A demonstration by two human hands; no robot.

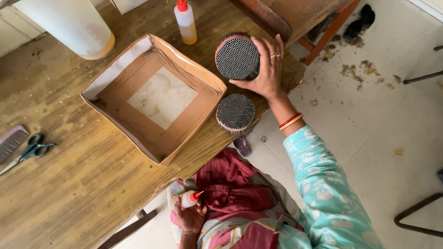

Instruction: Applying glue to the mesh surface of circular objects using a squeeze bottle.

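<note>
In the head view, the right hand (266,67) reaches out over the wooden table (69,193) and its fingers are spread and clamped around the side of a round brush (237,57). The flat back of this brush, full of small holes, faces up, and the bristles show at its upper rim. A second round brush (235,112) of the same kind lies just below it, near the table edge, a little apart from the hand. Both brushes are just beside the right corner of an open cardboard box (152,97), which is shallow and has a pale bottom.

The left hand (190,213) is low, near the lap, below the table edge. It is closed around a small glue bottle (189,198) with a red tip, which points to the right. The two hands are well apart.

A bigger bottle (185,22) with a red cap stands upright above the box. A large white container (74,23) stands at the top left. Scissors (28,151) and a comb (11,142) lie at the left edge of the table.
</note>
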